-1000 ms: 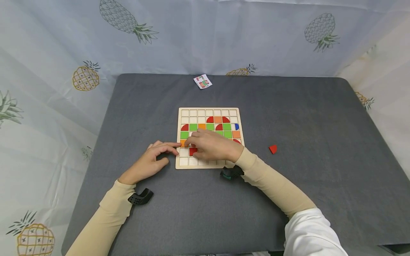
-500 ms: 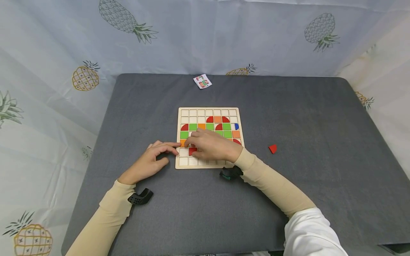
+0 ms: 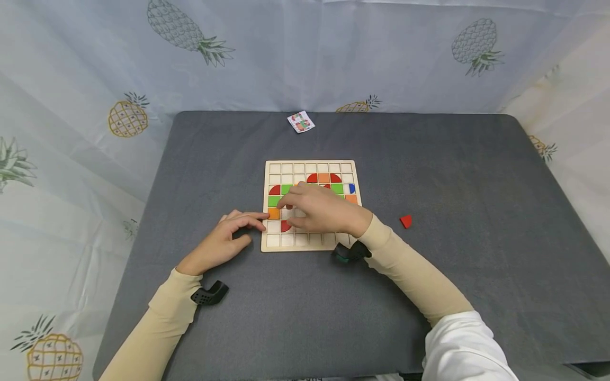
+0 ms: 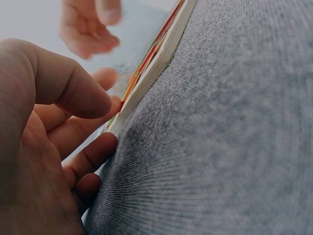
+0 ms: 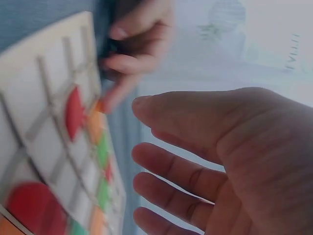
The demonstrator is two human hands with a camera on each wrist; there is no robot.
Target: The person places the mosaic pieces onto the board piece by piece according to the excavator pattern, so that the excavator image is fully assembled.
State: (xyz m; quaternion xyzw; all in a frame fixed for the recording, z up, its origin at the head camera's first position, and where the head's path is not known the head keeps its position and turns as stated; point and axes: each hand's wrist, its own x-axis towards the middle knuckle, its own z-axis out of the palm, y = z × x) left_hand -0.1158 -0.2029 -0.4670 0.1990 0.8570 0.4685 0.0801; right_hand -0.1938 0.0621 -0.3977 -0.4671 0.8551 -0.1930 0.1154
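A pale wooden grid board (image 3: 314,243) lies on the grey table, with red, green and orange pieces set in some of its squares. The left hand (image 3: 223,242) rests by the board's left edge, its extended fingertips touching the rim beside an orange square (image 3: 274,213). Over the board hovers the right hand (image 3: 324,210), thumb and fingers apart; the right wrist view shows nothing between them. Just below its thumb sits a red quarter-round piece (image 3: 285,226) in a square. The right hand hides the middle of the board.
One loose red fan-shaped piece (image 3: 406,221) lies on the table (image 3: 457,185) to the right of the board. At the far edge is a small printed card (image 3: 301,121). A pineapple-patterned curtain (image 3: 295,53) hangs behind.
The right hand has lifted off the red quarter-round piece and shifted slightly right, uncovering more of the lower-left squares. The left hand stays at the board's edge.
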